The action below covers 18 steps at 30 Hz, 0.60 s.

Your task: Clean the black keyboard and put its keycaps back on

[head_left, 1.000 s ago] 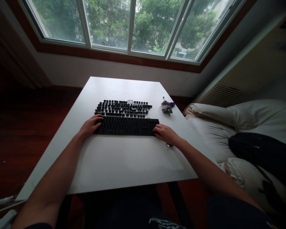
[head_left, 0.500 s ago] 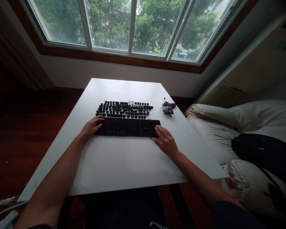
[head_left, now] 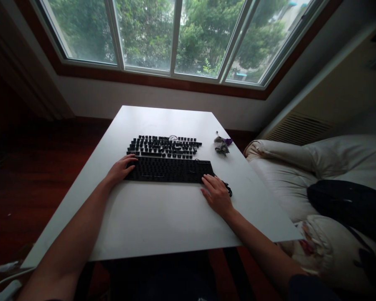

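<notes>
A black keyboard (head_left: 172, 170) lies on the white table, its keycaps off over most or all of its length. My left hand (head_left: 120, 169) holds its left end, fingers at the far corner and thumb at the side. At the near right corner rests my right hand (head_left: 217, 193), fingers stretched out, their tips touching the keyboard. A dark coiled cable (head_left: 228, 189) shows just beyond this hand. Behind the keyboard, loose black keycaps (head_left: 163, 144) stand in rows, with a long one in the front row. A thin wire loop (head_left: 173, 137) lies among the back rows.
A crumpled grey and purple cloth or clump (head_left: 222, 145) lies on the table (head_left: 163, 221) at right. Beyond the table's right edge stands a pale sofa (head_left: 275, 167) with a dark bag (head_left: 344, 200) on it. A window (head_left: 172, 37) is ahead.
My right hand has slid nearer to me along the keyboard's right end, and the coiled cable beside it now shows. My left hand stays at the left end. The view has tilted slightly.
</notes>
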Each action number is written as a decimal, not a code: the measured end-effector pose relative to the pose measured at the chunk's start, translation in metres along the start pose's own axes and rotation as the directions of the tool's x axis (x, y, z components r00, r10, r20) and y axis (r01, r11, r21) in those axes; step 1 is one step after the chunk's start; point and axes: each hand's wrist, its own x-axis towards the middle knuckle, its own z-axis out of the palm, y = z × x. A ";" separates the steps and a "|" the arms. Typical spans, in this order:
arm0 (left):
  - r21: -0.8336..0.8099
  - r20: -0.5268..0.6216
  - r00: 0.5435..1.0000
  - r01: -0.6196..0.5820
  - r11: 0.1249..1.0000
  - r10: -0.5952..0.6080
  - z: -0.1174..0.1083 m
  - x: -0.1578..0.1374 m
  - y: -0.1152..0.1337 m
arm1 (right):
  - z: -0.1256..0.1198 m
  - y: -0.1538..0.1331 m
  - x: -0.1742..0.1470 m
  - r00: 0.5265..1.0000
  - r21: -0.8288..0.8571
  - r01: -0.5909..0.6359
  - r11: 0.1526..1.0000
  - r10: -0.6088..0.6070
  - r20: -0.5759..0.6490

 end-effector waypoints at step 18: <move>0.001 -0.020 1.000 -0.001 1.000 0.001 0.001 -0.001 -0.003 | -0.010 0.000 0.020 0.994 0.138 -0.032 0.990 0.046 -0.099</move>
